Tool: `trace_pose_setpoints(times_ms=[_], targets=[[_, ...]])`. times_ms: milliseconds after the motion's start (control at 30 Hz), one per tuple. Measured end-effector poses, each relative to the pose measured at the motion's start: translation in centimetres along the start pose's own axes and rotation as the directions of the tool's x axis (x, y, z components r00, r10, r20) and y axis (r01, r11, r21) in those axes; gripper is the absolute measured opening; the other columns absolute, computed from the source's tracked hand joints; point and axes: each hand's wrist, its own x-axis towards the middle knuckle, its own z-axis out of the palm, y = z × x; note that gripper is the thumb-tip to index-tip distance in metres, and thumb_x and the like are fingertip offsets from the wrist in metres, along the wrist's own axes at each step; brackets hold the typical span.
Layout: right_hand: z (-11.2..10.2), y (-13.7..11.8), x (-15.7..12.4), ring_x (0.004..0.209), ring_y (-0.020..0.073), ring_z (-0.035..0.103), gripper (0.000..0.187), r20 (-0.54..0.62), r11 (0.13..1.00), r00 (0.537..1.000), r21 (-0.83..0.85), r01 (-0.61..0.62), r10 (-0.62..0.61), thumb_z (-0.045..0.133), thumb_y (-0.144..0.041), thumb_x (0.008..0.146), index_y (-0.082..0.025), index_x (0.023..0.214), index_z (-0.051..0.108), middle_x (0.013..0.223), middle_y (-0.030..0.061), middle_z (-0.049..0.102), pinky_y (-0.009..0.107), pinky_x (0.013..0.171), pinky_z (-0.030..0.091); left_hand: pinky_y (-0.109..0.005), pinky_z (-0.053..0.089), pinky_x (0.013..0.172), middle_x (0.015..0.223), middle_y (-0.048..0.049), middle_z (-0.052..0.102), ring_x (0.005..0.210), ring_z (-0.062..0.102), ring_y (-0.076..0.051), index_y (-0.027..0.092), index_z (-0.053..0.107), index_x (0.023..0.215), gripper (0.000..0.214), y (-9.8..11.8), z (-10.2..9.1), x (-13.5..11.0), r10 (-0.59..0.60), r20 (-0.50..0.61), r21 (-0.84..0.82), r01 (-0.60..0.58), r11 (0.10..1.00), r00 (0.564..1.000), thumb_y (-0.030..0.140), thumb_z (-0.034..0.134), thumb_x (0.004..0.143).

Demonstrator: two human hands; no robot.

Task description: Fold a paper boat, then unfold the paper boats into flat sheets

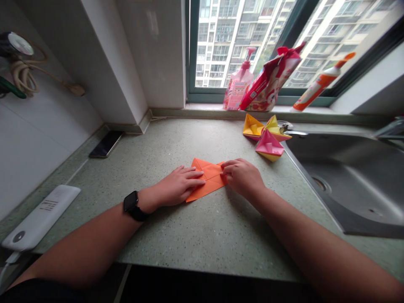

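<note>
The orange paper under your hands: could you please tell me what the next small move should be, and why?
Probably press the middle flap flat and run a finger along its fold. The left hand lies flat on the orange paper, pinning it to the counter, while the right hand curls its fingers onto a flap edge near the middle.

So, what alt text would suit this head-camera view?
A left hand and right hand press a folded orange paper flat on a speckled counter. Folded yellow and pink paper shapes lie beyond, beside a steel sink.
</note>
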Motion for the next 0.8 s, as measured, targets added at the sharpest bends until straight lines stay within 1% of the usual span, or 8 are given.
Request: trace_pose_setpoints(times_ms=[133,267,433,500,600,667,700,800], targets=[[-0.2,0.0,0.0,0.091,0.0260,0.070,0.028,-0.009,0.997,0.998,-0.044,-0.061,0.060,0.067,-0.009,0.084,-0.028,0.073,0.085,0.108,-0.0002,0.086,0.038,0.076,0.052,-0.060,0.035,0.128,0.164,-0.0057,0.056,0.153,0.050,-0.028,0.034,0.067,0.145,0.041,-0.1,0.1,-0.1,0.007,-0.001,0.007,-0.007,1.000,1.000,0.024,0.049,0.110],[-0.2,0.1,-0.1,0.091,0.0259,0.071,0.026,-0.018,0.994,0.995,-0.052,-0.101,0.100,0.067,-0.009,0.084,-0.027,0.071,0.083,0.108,0.0015,0.085,0.038,0.076,0.051,-0.061,0.033,0.129,0.165,-0.0057,0.055,0.154,0.049,-0.029,0.034,0.067,0.145,0.042,-0.1,0.1,-0.1,0.005,-0.004,-0.004,-0.005,1.000,1.000,0.024,0.048,0.110],[0.1,0.8,0.1,0.090,0.0247,0.072,0.028,-0.139,0.996,0.987,-0.038,-0.086,0.080,0.066,-0.010,0.087,-0.026,0.073,0.084,0.106,0.0027,0.085,0.038,0.079,0.055,-0.062,0.033,0.129,0.165,-0.0052,0.054,0.154,0.048,-0.029,0.034,0.067,0.145,0.041,-0.1,0.1,0.0,-0.003,0.003,-0.010,0.003,1.000,1.000,0.026,0.047,0.110],[0.2,0.9,0.2,0.091,0.0251,0.073,0.029,-0.209,0.999,0.977,0.000,-0.038,0.038,0.064,-0.008,0.086,-0.027,0.079,0.086,0.106,0.0027,0.085,0.040,0.083,0.057,-0.062,0.033,0.129,0.166,-0.0053,0.054,0.155,0.047,-0.030,0.033,0.067,0.145,0.041,-0.1,0.0,0.0,-0.008,0.011,-0.008,0.008,1.000,1.000,0.027,0.046,0.110],[0.5,0.7,0.2,0.098,0.0245,0.075,0.036,-0.262,0.983,0.957,0.102,0.154,-0.122,0.061,-0.004,0.085,-0.027,0.094,0.087,0.111,0.0026,0.084,0.042,0.092,0.059,-0.062,0.033,0.129,0.165,-0.0053,0.054,0.154,0.048,-0.030,0.033,0.067,0.146,0.041,0.1,0.0,0.0,-0.006,0.021,-0.003,0.006,1.000,1.000,0.027,0.045,0.111],[0.8,0.4,0.2,0.101,0.0230,0.076,0.039,-0.237,0.946,0.943,0.166,0.277,-0.235,0.060,-0.003,0.087,-0.028,0.101,0.087,0.112,0.0027,0.084,0.040,0.095,0.060,-0.062,0.032,0.128,0.164,-0.0057,0.056,0.153,0.049,-0.030,0.033,0.067,0.146,0.041,0.3,-0.1,0.0,-0.010,0.020,0.007,0.010,1.000,1.000,0.029,0.045,0.111],[1.0,0.3,0.1,0.101,0.0223,0.076,0.039,-0.210,0.930,0.939,0.190,0.314,-0.274,0.060,-0.003,0.087,-0.028,0.101,0.086,0.111,0.0027,0.084,0.040,0.095,0.061,-0.063,0.032,0.128,0.163,-0.0062,0.056,0.153,0.049,-0.030,0.033,0.067,0.145,0.041,0.4,0.0,0.0,-0.017,0.018,0.017,0.017,1.000,1.000,0.030,0.045,0.112],[1.5,0.3,0.1,0.100,0.0218,0.077,0.038,-0.132,0.916,0.943,0.229,0.330,-0.307,0.061,-0.002,0.087,-0.028,0.098,0.086,0.109,0.0023,0.085,0.039,0.094,0.062,-0.065,0.029,0.129,0.163,-0.0083,0.056,0.153,0.047,-0.032,0.031,0.066,0.146,0.040,1.1,0.1,0.0,-0.043,0.013,0.056,0.043,0.998,0.999,0.033,0.045,0.112]])
